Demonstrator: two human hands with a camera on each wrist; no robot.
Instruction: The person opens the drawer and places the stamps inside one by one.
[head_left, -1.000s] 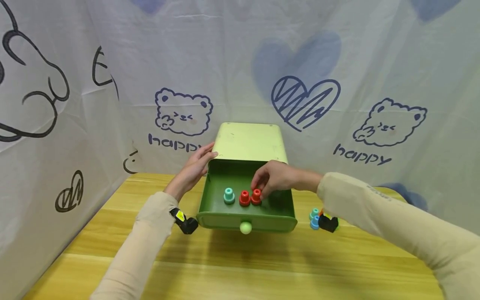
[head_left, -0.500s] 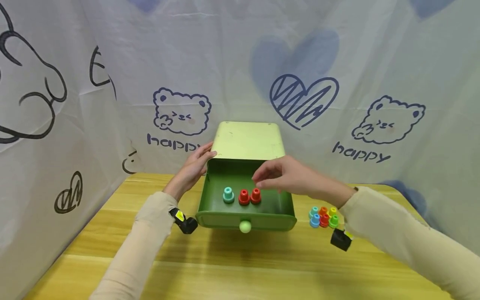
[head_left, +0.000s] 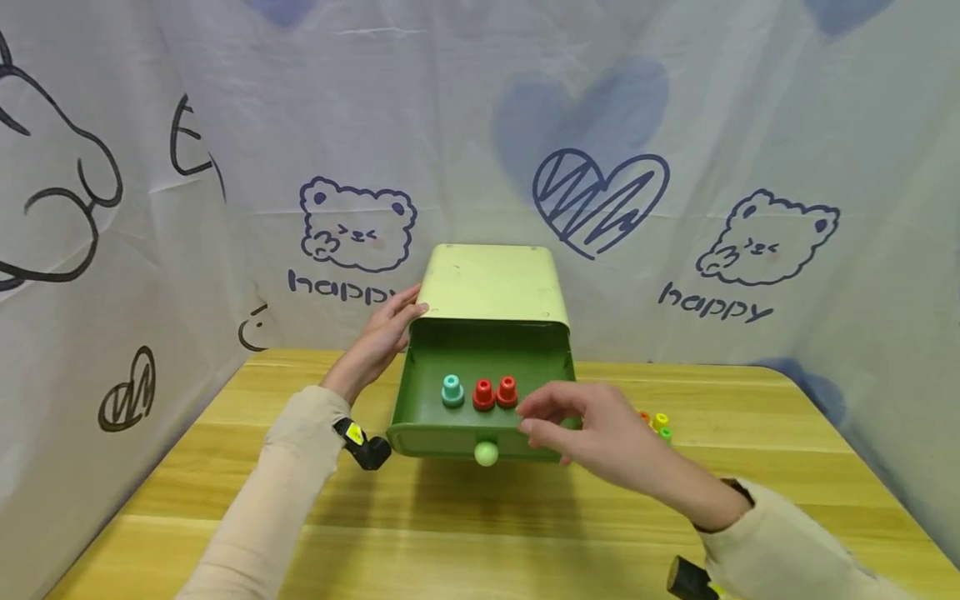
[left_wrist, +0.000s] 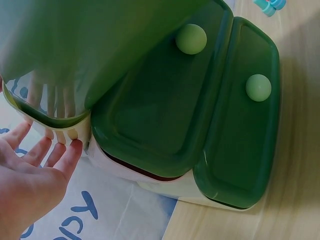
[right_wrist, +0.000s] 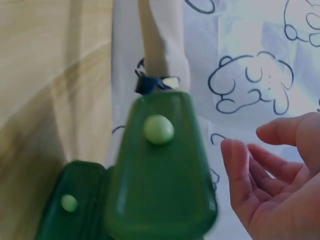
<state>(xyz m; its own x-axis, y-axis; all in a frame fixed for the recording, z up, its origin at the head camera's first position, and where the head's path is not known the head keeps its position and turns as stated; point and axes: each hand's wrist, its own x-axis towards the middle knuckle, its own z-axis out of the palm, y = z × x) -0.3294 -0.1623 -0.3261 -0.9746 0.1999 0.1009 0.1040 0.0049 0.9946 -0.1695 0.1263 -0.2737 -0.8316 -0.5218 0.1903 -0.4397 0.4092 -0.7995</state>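
1. Left and behind: white cloth backdrop (head_left: 465, 125) with dark line drawings, hearts and "happy".
2. Left hand (head_left: 382, 333), fingers extended, rests against the cabinet's side, pinching nothing.
3. Centre: pale-green cabinet (head_left: 491, 283), its top drawer (head_left: 427, 439) pulled out; two lower drawers (left_wrist: 150, 110) closed. Inside stand a teal peg (head_left: 452, 393) and two red pegs (head_left: 483, 396), close together. The work looks partway along.
4. Right hand (head_left: 592, 425), thumb and fingertips apart, holds nothing beside the drawer's front.
5. Right: more pegs (head_left: 661, 421), partly hidden, remain outside on the wood-grain counter (head_left: 765, 450).
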